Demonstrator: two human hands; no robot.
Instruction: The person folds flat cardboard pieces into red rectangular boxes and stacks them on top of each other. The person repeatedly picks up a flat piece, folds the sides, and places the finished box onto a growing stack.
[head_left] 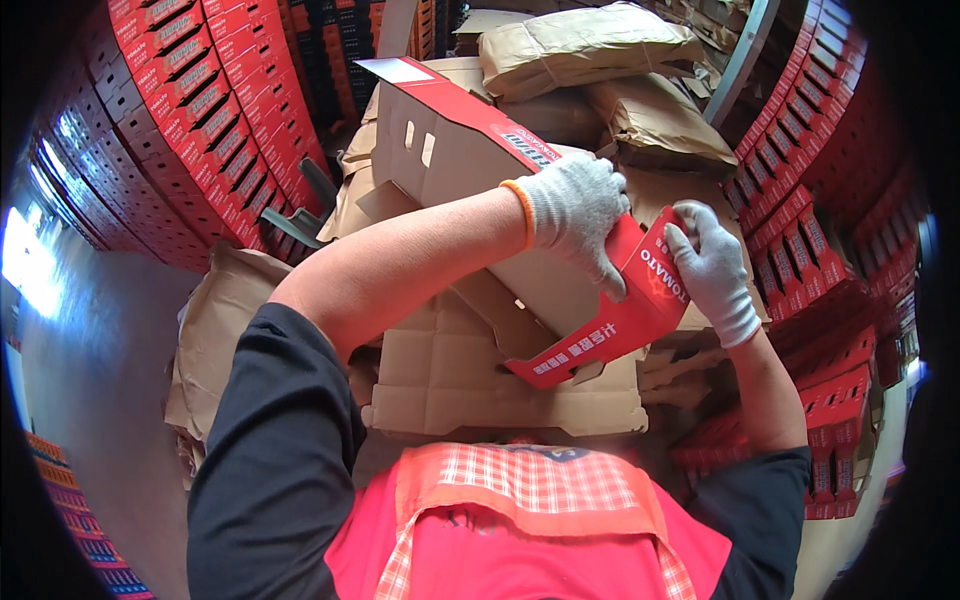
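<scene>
A partly folded cardboard carton [465, 165], red outside and plain brown inside, slants across the space before me. My left hand [578, 208], in a grey-white knit glove with an orange cuff, is closed over its far red edge near the right corner, thumb pointing down. My right hand [714, 268], gloved too, pinches the upper edge of the red end panel [652, 270], which stands folded at an angle. A red side strip [570, 352] hangs toward me. Beneath the carton lie flat brown cardboard sheets [500, 385].
Tall stacks of red cartons [205, 110] rise on the left, with more red cartons [800, 110] on the right. Paper-wrapped bundles [585, 50] are piled at the back. A grey metal post [742, 60] slants behind them. Grey floor [110, 330] shows at left.
</scene>
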